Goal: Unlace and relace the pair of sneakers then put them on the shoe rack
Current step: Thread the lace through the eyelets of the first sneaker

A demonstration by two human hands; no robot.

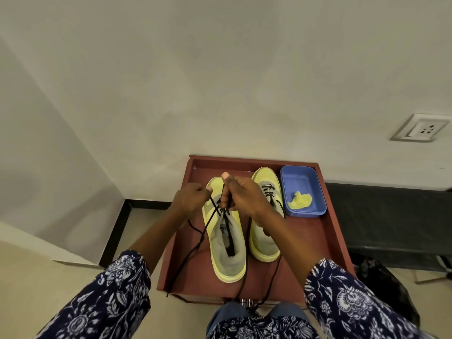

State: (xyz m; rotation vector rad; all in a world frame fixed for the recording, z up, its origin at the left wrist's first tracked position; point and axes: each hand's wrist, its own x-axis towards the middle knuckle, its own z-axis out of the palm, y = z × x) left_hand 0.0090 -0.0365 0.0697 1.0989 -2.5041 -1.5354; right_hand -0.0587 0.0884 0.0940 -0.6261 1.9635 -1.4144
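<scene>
Two hands pull a black lace over a yellow sneaker at centre frame.

The left hand and right hand each pinch the thin black shoelace above the left yellow-and-grey sneaker; its laced twin sits beside it on the reddish-brown wooden tray top, near a blue plastic tub.

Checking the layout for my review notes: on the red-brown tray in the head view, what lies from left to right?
Left sneaker, its black lace held by both hands → right sneaker → blue tub holding a crumpled yellow cloth.
</scene>
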